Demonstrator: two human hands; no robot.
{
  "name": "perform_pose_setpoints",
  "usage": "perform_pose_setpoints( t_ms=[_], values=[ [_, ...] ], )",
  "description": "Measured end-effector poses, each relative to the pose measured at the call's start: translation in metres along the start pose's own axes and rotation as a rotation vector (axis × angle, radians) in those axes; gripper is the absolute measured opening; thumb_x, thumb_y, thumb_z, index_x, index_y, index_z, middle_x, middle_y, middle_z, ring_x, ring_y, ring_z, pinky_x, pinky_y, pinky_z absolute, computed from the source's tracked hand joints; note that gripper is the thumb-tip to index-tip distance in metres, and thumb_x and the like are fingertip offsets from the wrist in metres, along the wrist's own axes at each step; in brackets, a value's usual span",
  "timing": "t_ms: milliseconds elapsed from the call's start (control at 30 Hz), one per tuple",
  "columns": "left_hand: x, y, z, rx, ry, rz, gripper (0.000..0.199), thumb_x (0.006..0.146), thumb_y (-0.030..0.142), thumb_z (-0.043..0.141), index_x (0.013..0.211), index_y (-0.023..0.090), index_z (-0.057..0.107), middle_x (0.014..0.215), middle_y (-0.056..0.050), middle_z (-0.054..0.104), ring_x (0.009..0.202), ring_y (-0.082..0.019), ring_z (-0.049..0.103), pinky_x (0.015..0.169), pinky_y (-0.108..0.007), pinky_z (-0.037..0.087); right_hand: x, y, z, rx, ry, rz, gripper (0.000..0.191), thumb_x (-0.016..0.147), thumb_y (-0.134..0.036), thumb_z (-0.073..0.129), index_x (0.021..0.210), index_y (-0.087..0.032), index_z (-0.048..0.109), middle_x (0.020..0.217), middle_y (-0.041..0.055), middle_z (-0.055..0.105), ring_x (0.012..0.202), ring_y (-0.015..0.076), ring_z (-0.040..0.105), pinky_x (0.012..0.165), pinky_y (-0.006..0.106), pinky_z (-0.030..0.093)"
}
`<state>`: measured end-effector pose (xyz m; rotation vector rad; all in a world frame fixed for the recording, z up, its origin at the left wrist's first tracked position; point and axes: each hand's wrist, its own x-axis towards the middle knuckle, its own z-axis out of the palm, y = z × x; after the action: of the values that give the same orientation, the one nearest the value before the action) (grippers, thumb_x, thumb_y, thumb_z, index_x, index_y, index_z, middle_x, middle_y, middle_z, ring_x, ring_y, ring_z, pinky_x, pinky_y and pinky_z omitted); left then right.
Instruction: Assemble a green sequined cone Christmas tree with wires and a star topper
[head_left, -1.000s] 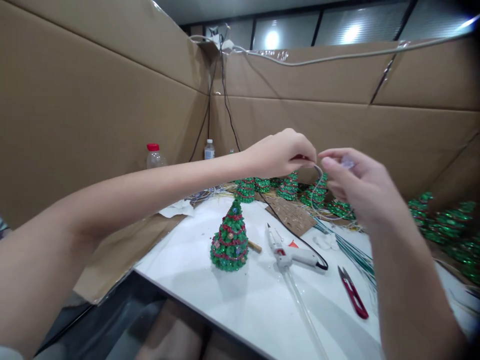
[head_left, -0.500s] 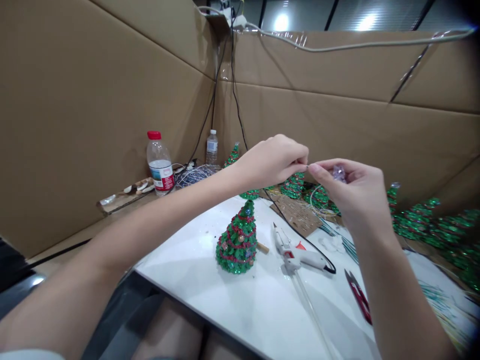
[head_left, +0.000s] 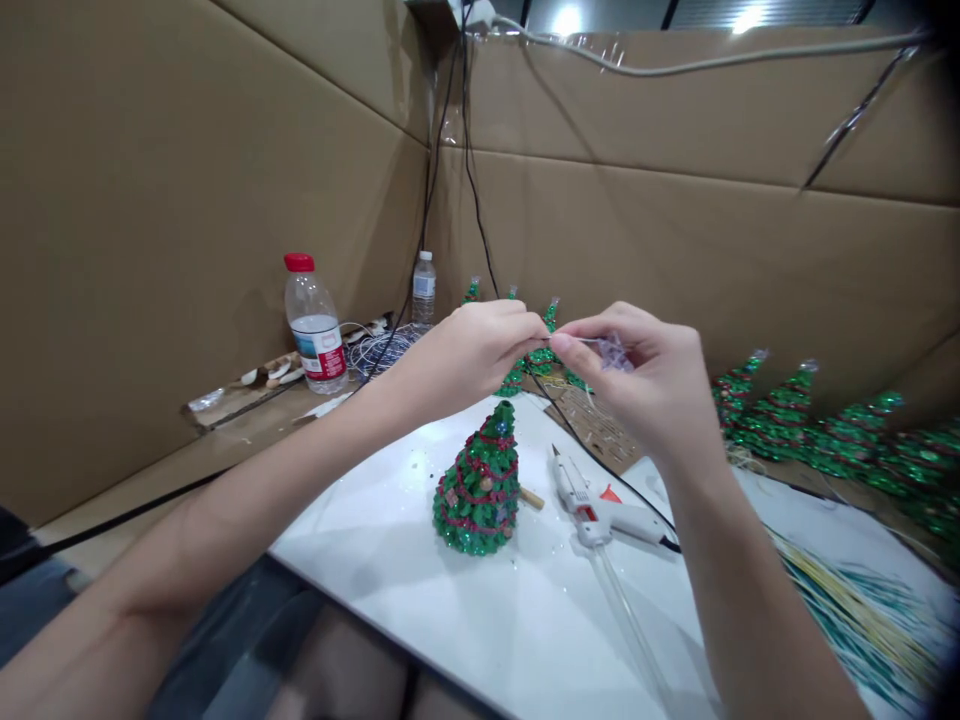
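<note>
A tan stick (head_left: 532,498) lies between tree (head_left: 480,490) and glue gun (head_left: 598,526).

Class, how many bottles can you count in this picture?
2: a red-capped bottle on the left, and a white-capped bottle farther back, to its right.

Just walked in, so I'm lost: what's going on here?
A person's left hand and right hand meet above a white tabletop, pinching a thin pale strand; the right also holds a translucent purple piece. Below, a green, cone-shaped tree with red garlands stands beside a white glue gun.
</note>
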<state>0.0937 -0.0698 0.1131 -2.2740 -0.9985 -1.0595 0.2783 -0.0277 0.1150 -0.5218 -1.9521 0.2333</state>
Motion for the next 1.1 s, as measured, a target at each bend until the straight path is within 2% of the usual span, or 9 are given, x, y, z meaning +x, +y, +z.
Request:
perform_pose_setpoints(
  t_ms=[133, 300, 400, 533, 667, 767, 933, 1100],
  values=[
    [-0.002, 0.008, -0.001, -0.054, 0.044, -0.056, 0.018, 0.090, 0.009, 0.054, 0.086, 0.010, 0.071, 0.073, -0.006, 0.068, 0.067, -0.016, 0.062, 0.062, -0.025, 0.047, -0.003, -0.003, 0.003, -0.010, 0.018, -0.037, 0.008, 0.079, -0.026, 0.072, 0.079, -0.018, 0.074, 0.066, -0.0018, 0.055, 0.058, 0.0104, 0.047, 0.053, 0.027, 0.034],
    [-0.006, 0.014, -0.001, -0.233, 0.129, -0.193, 0.017, 0.083, 0.005, 0.061, 0.094, 0.012, 0.072, 0.084, -0.004, 0.075, 0.073, -0.014, 0.068, 0.068, -0.023, 0.053, -0.004, -0.006, 0.002, 0.007, 0.068, -0.083, 0.008, 0.080, -0.025, 0.071, 0.078, -0.018, 0.074, 0.067, -0.0015, 0.055, 0.060, 0.0106, 0.048, 0.053, 0.027, 0.035],
    [-0.007, 0.016, -0.002, -0.203, 0.145, -0.204, 0.014, 0.082, 0.009, 0.064, 0.092, 0.012, 0.074, 0.081, -0.004, 0.075, 0.070, -0.014, 0.068, 0.065, -0.023, 0.052, -0.003, -0.006, 0.001, 0.029, 0.080, -0.079, 0.008, 0.079, -0.025, 0.071, 0.077, -0.018, 0.073, 0.067, -0.0013, 0.056, 0.059, 0.0104, 0.048, 0.051, 0.027, 0.034],
    [-0.008, 0.019, -0.006, -0.065, 0.131, -0.165, 0.012, 0.085, 0.012, 0.062, 0.083, 0.013, 0.074, 0.073, -0.003, 0.072, 0.065, -0.014, 0.064, 0.061, -0.024, 0.047, -0.002, -0.007, -0.001, 0.039, 0.055, -0.049, 0.009, 0.081, -0.026, 0.069, 0.077, -0.020, 0.073, 0.070, -0.0001, 0.059, 0.059, 0.0113, 0.049, 0.052, 0.028, 0.035],
    [-0.008, 0.019, -0.005, -0.025, 0.108, -0.166, 0.014, 0.086, 0.013, 0.060, 0.080, 0.013, 0.072, 0.072, -0.004, 0.071, 0.066, -0.014, 0.063, 0.062, -0.025, 0.046, -0.001, -0.008, -0.004, 0.007, 0.060, -0.041, 0.009, 0.081, -0.027, 0.068, 0.077, -0.021, 0.074, 0.071, 0.0009, 0.061, 0.061, 0.0126, 0.051, 0.053, 0.028, 0.035],
    [-0.007, 0.020, -0.005, -0.074, 0.074, -0.164, 0.012, 0.086, 0.013, 0.060, 0.080, 0.013, 0.070, 0.072, -0.002, 0.070, 0.064, -0.013, 0.062, 0.061, -0.023, 0.045, -0.001, -0.008, -0.006, 0.002, 0.040, -0.043, 0.009, 0.081, -0.028, 0.069, 0.078, -0.022, 0.074, 0.072, 0.0009, 0.061, 0.061, 0.0126, 0.051, 0.053, 0.028, 0.035],
    [-0.004, 0.027, -0.009, -0.158, 0.012, -0.215, 0.015, 0.088, 0.013, 0.056, 0.085, 0.013, 0.071, 0.070, -0.001, 0.070, 0.061, -0.011, 0.060, 0.058, -0.022, 0.043, 0.000, -0.005, -0.009, 0.022, -0.081, -0.066, 0.013, 0.081, -0.033, 0.069, 0.081, -0.021, 0.074, 0.069, 0.0002, 0.058, 0.060, 0.0122, 0.049, 0.054, 0.028, 0.034],
    [-0.003, 0.026, -0.011, -0.259, -0.026, -0.244, 0.016, 0.086, 0.013, 0.058, 0.089, 0.013, 0.074, 0.074, -0.004, 0.073, 0.064, -0.013, 0.062, 0.057, -0.023, 0.044, 0.001, -0.003, -0.010, 0.029, -0.092, -0.080, 0.012, 0.081, -0.030, 0.070, 0.078, -0.019, 0.073, 0.070, 0.0007, 0.059, 0.061, 0.0121, 0.050, 0.055, 0.027, 0.035]
  ],
)
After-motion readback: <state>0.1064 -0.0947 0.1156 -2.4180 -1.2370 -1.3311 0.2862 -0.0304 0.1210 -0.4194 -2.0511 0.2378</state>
